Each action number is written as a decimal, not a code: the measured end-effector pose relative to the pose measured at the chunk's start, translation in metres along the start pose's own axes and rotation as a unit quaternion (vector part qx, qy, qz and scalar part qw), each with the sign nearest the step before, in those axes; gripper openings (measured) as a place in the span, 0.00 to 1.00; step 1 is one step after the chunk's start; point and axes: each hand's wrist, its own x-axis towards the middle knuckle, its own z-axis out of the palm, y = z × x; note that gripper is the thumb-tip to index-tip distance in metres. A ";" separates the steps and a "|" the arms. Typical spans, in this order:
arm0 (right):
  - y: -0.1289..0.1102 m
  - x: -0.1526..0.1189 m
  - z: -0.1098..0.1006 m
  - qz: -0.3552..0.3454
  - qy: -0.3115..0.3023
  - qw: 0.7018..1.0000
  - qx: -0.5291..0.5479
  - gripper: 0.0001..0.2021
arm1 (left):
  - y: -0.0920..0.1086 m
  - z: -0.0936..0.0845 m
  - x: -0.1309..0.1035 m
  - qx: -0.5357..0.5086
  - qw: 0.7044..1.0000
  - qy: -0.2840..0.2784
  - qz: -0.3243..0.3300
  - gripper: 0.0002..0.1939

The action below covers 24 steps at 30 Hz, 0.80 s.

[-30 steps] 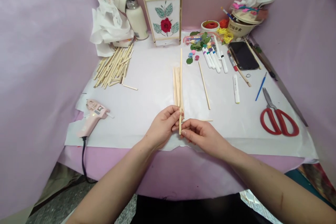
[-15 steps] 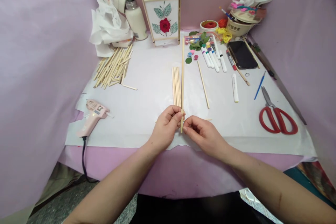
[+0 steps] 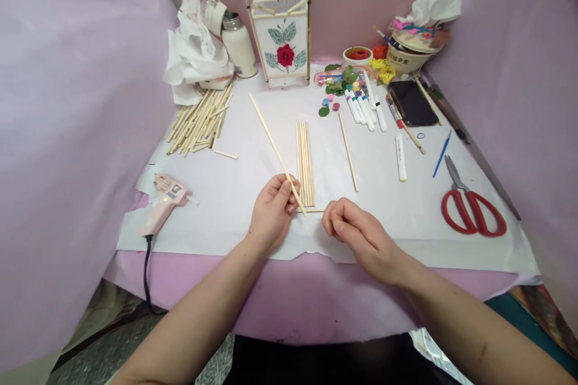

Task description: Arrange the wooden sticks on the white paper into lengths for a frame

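Note:
A long thin wooden stick [image 3: 270, 135] is pinched in my left hand [image 3: 273, 201] near its lower end, its far end tilting up to the left. My right hand [image 3: 354, 231] is closed with fingers curled together; whatever they hold, if anything, is hidden. Between my hands, a row of several wooden sticks [image 3: 304, 162] lies side by side on the white paper. Crosswise below that row runs another thin stick [image 3: 315, 211], its right end covered by my right hand. A single stick [image 3: 348, 152] rests apart to the right.
At left are a pile of cut sticks [image 3: 196, 123] and a pink glue gun [image 3: 167, 198]. A lantern-like stick frame with a rose picture [image 3: 282, 42] stands at the back. To the right lie markers [image 3: 359, 108], a phone [image 3: 413, 102] and red-handled scissors [image 3: 472, 210].
The held stick has swung from nearly upright to leaning left as my left hand moved left. My right hand has drawn away to the right from its lower end.

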 end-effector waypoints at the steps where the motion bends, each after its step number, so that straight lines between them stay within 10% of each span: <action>1: -0.001 0.000 -0.001 -0.002 -0.011 1.000 -0.006 0.10 | 0.002 -0.001 0.000 -0.003 1.000 -0.003 -0.003 0.09; 5: -0.015 -0.022 -0.012 0.034 -0.078 0.987 -0.137 0.15 | 0.007 -0.009 0.005 0.014 1.000 -0.010 -0.013 0.08; 12: -0.032 -0.142 -0.063 0.155 -0.145 0.918 -0.336 0.03 | 0.020 -0.021 0.008 0.095 0.994 0.024 0.045 0.06; 14: -0.033 -0.151 -0.066 0.139 -0.114 0.921 -0.345 0.15 | 0.022 -0.015 0.001 0.069 0.997 -0.008 0.023 0.06; 24: -0.016 -0.006 0.008 0.126 0.005 0.991 -0.036 0.12 | 0.005 0.001 -0.023 0.046 0.978 -0.201 -0.045 0.10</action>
